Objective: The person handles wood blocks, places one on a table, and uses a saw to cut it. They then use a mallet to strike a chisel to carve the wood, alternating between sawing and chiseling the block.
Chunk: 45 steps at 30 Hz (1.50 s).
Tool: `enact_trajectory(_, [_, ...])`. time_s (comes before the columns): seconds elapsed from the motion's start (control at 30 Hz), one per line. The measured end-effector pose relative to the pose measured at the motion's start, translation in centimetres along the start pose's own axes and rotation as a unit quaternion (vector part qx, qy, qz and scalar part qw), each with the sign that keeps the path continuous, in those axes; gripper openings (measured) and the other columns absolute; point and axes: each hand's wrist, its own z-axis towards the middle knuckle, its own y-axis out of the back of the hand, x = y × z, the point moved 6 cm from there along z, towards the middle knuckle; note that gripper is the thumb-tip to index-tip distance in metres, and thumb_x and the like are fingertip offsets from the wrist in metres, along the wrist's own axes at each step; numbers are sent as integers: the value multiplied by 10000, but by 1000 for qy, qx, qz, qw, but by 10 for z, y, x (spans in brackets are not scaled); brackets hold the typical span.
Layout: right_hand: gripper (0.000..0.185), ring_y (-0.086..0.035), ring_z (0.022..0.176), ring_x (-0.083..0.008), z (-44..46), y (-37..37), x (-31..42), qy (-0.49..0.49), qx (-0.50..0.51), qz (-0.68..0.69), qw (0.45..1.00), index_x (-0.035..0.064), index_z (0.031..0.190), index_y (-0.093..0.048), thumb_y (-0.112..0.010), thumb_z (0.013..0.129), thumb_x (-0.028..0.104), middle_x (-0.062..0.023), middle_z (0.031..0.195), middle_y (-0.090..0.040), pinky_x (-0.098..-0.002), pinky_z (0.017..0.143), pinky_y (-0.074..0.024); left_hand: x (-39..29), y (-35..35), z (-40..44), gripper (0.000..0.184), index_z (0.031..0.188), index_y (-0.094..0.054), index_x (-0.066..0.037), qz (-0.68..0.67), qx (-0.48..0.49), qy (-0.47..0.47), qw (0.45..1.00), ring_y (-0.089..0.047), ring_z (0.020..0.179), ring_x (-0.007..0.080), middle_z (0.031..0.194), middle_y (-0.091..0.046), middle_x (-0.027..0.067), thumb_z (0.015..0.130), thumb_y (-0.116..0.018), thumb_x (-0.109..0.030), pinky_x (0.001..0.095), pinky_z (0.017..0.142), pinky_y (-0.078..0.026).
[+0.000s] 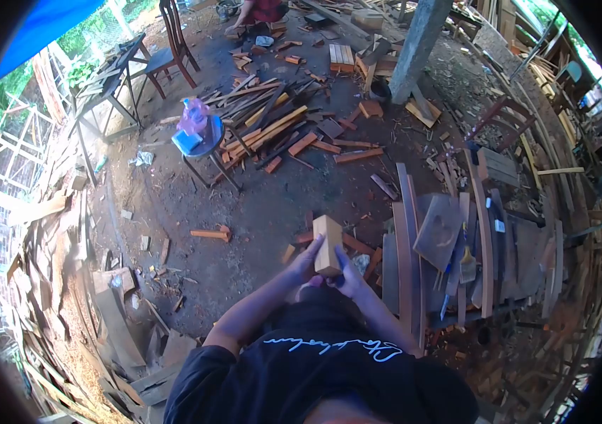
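Note:
A pale, squared wooden block [328, 247] is held upright in front of my body. My left hand [305, 261] grips its left side, with the thumb lying along the face. On the block's right side, my right hand [347, 274] is closed around the lower part, and some of its fingers are hidden behind the wood. Just beyond the block, reddish wood offcuts [359, 244] lie on the ground.
On my right, a workbench carries long boards [406, 261], a brush [467, 267] and a dark panel [436, 230]. Ahead are a stool [210, 141] with a blue box, a wood pile [265, 120], a concrete post [419, 53] and a chair [172, 53]. Scrap planks [114, 321] lie left.

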Motion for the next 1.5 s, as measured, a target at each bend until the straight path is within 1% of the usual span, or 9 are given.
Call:
enact_trajectory(0.27, [542,-660,758,-159,49,2,73,-12,106,66,992,131,1257,-516,-526,931,563,-64,988,-642,-276,525,-517,-71,-10,90,721,1422,-381,-60,-43,50,50,997,-538,1210,277,1343,-515,144,922,-523,-560,449,1057,-394])
enact_trajectory(0.53, [613,-589,1082,-243,119,2,129,23,28,5,999,91,1357,-430,-513,945,538,-131,1223,-539,-456,864,-542,-137,22,181,568,1317,-505,-61,-21,35,137,990,-600,1099,246,1211,-616,110,893,-634,-417,429,1004,-434])
enact_trajectory(0.63, [606,-655,916,-209,153,-26,166,70,-3,50,996,70,1329,-424,-528,944,527,-116,1096,-610,-360,733,-582,-178,36,225,517,1270,-524,-62,31,37,164,985,-606,1067,227,1162,-624,96,894,-638,-397,413,984,-446])
enact_trajectory(0.87, [613,-663,852,-235,230,-89,251,163,-59,-37,984,66,1290,-346,-582,912,486,-174,1079,-597,-350,660,-588,-297,46,294,433,1202,-506,-65,134,83,151,976,-607,972,175,1062,-608,59,902,-646,-344,352,892,-476])
enact_trajectory(0.93, [502,-665,848,-173,241,-97,265,120,-107,-61,985,93,1225,-493,-507,932,501,-87,1007,-652,-286,613,-522,-331,37,299,423,1188,-512,-57,187,81,171,964,-599,912,145,1022,-603,41,893,-661,-320,320,833,-479])
enact_trajectory(1.03, [512,-672,761,-184,249,-105,287,131,-77,-6,988,85,1199,-519,-502,922,515,-93,935,-671,-272,584,-493,-349,24,320,394,1177,-526,-77,189,135,176,957,-595,867,116,983,-605,20,881,-669,-294,273,775,-477])
enact_trajectory(1.17, [507,-677,742,-194,255,-81,304,140,-69,73,985,78,1177,-536,-500,920,513,-103,921,-678,-267,574,-475,-348,-1,349,359,1165,-540,-93,212,196,211,934,-585,823,88,950,-607,4,875,-667,-262,238,708,-466])
enact_trajectory(1.23, [511,-677,734,-194,257,-75,317,126,-75,68,987,73,1178,-543,-497,921,512,-102,925,-680,-266,582,-476,-352,-4,367,294,1129,-558,-112,289,118,236,920,-579,780,75,910,-610,-12,882,-652,-241,232,652,-457])
enact_trajectory(1.5, [480,-652,653,-176,316,36,393,246,-124,205,939,104,1114,-590,-576,899,533,-47,819,-644,-287,502,-485,-328,-50,505,237,1023,-583,-151,325,104,310,888,-588,754,124,858,-603,-15,887,-645,-336,260,649,-451])
